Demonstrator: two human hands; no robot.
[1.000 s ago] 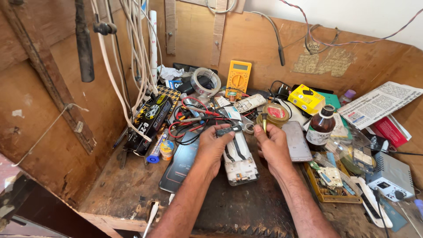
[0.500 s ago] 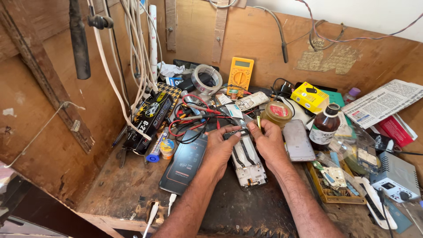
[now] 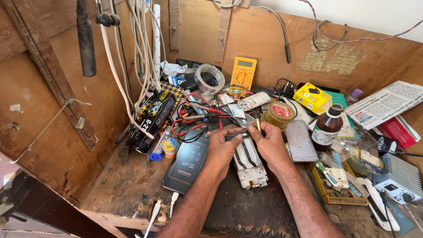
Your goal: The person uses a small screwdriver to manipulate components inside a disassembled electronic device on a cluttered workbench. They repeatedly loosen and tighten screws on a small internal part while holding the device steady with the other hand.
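In the head view, both hands meet over an opened phone [image 3: 250,164] that lies face-down on the dark mat [image 3: 246,211] in the middle of the table [image 3: 119,189]. The left hand [image 3: 221,150] rests on the phone's left edge, its fingers curled and its thumb pressing on the top end. The right hand [image 3: 269,145] lies along the right edge, its fingers closed on the phone's top corner, with a thin tool [image 3: 258,125] pinched between thumb and forefinger. Just left of the left hand lies a black phone [image 3: 187,161], screen up. Just right of the right hand lies a grey phone [image 3: 300,140], and beyond it stands a brown bottle [image 3: 327,127]. Behind the hands sit a tangle of red wires [image 3: 194,115], a round tin [image 3: 277,114] and a yellow meter [image 3: 243,76] leaning on the wooden back wall.
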